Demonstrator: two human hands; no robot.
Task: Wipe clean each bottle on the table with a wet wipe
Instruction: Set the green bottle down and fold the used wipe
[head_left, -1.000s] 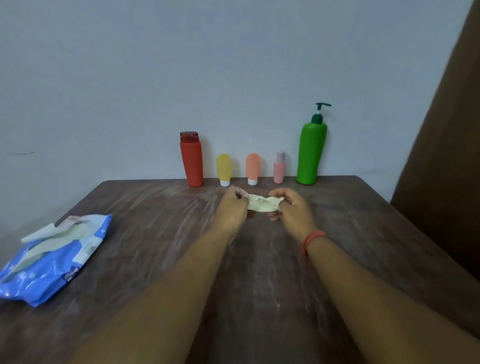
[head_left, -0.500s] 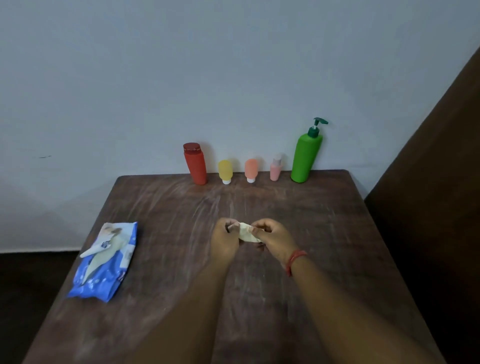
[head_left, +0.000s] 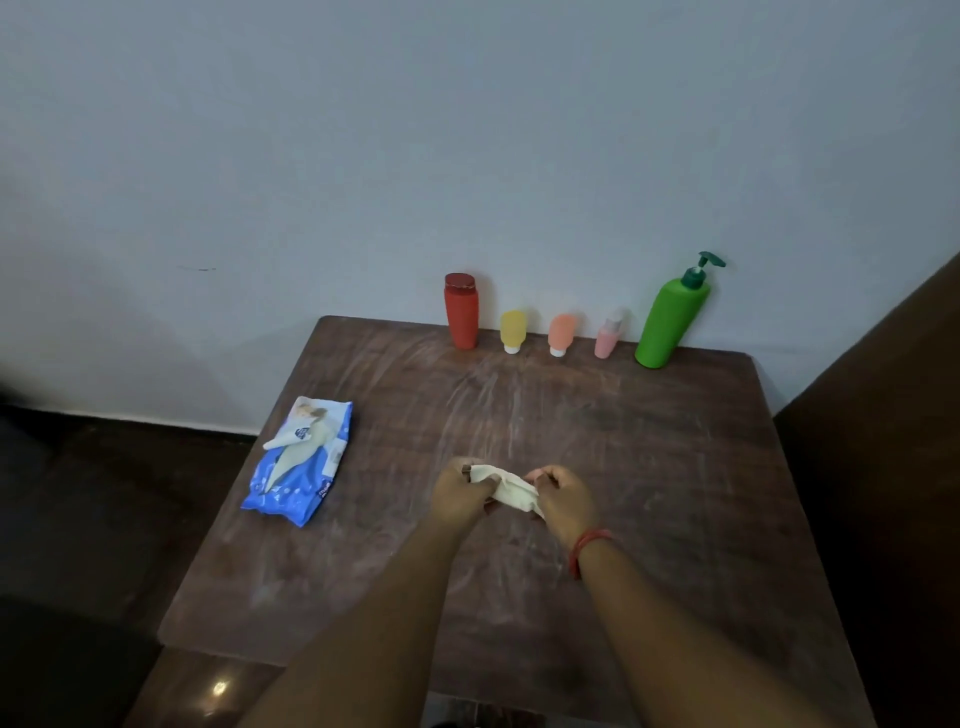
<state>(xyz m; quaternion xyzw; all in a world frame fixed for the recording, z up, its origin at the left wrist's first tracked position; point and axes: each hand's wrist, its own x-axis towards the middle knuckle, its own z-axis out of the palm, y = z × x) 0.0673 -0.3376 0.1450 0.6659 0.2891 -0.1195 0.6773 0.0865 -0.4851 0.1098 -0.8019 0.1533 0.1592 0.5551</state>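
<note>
We stretched the wipe further than a moment before

Our left hand (head_left: 460, 493) and right hand (head_left: 563, 499) pinched the wipe (head_left: 506, 488) (bottles (head_left: 561, 335) unmoved).

Dark brown wooden table (head_left: 675, 519) against a pale wall, its top streaked with whitish smears.

Five bottles stand in a row along the far edge, none touching: from left to right, a red bottle (head_left: 461, 312) with a dark red cap, a small yellow bottle (head_left: 512, 330) resting on its white cap, a small orange bottle (head_left: 561, 334) likewise cap-down, a small pink bottle (head_left: 609, 335) with a pale top, and a tall green pump bottle (head_left: 670, 322) at the right end. Near the left edge, well apart from the bottles, lies a blue wet wipe pack (head_left: 298, 465), flat, with a pale wipe trailing from its opening.
</note>
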